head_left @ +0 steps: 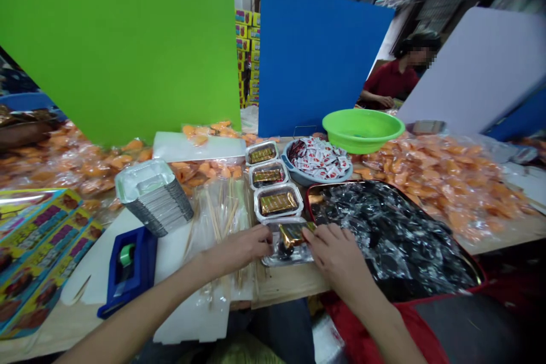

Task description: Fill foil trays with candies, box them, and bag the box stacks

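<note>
Directly before me a foil tray (284, 257) lies at the front of a row. My right hand (336, 253) pinches the right end of a gold foil packet (291, 233) that sits over this tray. A dark item shows under the packet, partly hidden. Curled at the tray's left rim are the fingers of my left hand (251, 244), closed on its edge. Behind it stand three more foil trays, the nearest foil tray (258, 210) among them, each with a gold packet inside. To the right, a large tray (310, 189) is heaped with dark items in clear wrappers.
Stacked foil trays (156, 199), a blue tape dispenser (132, 267) and wooden sticks (217, 216) lie left. Behind are a bowl of sachets (318, 159), a green basin (362, 128) and bagged orange pieces (430, 170). Upright panels (315, 62) divide the table; a person (396, 79) sits beyond.
</note>
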The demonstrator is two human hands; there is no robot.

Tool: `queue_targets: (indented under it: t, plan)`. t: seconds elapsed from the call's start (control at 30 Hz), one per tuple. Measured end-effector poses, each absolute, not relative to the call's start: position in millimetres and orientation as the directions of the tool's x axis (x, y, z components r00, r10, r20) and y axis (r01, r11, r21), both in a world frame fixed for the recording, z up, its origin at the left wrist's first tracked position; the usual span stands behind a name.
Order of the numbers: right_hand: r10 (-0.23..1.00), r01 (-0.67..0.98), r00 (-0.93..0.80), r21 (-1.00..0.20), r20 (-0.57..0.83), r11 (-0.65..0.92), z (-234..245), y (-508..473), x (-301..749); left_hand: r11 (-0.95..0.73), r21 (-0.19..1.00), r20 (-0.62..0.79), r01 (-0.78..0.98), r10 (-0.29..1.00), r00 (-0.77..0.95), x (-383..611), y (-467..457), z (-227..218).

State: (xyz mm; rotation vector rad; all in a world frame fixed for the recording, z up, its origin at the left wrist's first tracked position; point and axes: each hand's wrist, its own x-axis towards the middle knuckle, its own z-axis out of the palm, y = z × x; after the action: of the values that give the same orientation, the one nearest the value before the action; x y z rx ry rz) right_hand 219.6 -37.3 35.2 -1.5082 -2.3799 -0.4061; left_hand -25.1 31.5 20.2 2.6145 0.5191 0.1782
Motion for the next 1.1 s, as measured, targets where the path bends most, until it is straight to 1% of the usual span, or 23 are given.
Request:
queue_targets:
  t: [0.07, 0.13, 0.27, 0.43, 0.6, 0.73, 0.83, 0.9, 1.0, 1.1]
  plan:
    - [0.823, 0.900, -0.431, 0.112, 0.371, 0.421, 24.5, -31.6, 204.1, -0.829, 0.449, 0.069, 0.333, 0.404, 0.912, -25.6, 30.2, 17.5]
    - [0.832, 0.901, -0.429, 0.104, 0.353, 0.421, 14.6, -25.8, 195.3, -0.834, 0.428, 0.113, 0.348, 0.432, 0.895, -26.7, 28.5, 13.3]
    - [0.823, 0.890, -0.439, 0.049, 0.360, 0.453, -1.1, -22.8, 196.0, -0.857, 0.359, 0.213, 0.370, 0.461, 0.861, -30.1, 23.4, 8.8]
    - [0.821, 0.890, -0.408, -0.028, 0.399, 0.455, -13.2, -26.9, 202.9, -0.864, 0.314, 0.295, 0.395, 0.484, 0.824, -43.3, 14.2, 17.6]
    - [0.839, 0.891, -0.372, -0.100, 0.397, 0.443, -17.9, -23.7, 188.3, -0.843, 0.267, 0.335, 0.467, 0.535, 0.775, -55.7, 7.1, 23.1]
    - [0.812, 0.874, -0.325, -0.175, 0.485, 0.454, -16.7, -21.9, 182.0, -0.827, 0.231, 0.415, 0.512, 0.560, 0.717, -64.1, 3.9, 23.2]
    - [0.767, 0.856, -0.260, -0.227, 0.586, 0.464, -10.3, -27.8, 191.1, -0.743, 0.231, 0.486, 0.628, 0.647, 0.587, -82.1, 2.3, 23.3]
    - [0.747, 0.860, -0.214, -0.242, 0.629, 0.450, -5.7, -35.6, 201.0, -0.647, 0.263, 0.513, 0.716, 0.722, 0.464, -98.4, -0.1, 22.5]
    - [0.732, 0.869, -0.148, -0.266, 0.665, 0.418, -3.2, -51.1, 215.5, -0.481, 0.341, 0.477, 0.808, 0.829, 0.292, -120.6, -8.6, 19.6]
    - [0.717, 0.875, -0.075, -0.299, 0.693, 0.381, -7.3, -69.8, 223.7, -0.411, 0.368, 0.440, 0.834, 0.867, 0.233, -135.2, -21.9, 15.1]
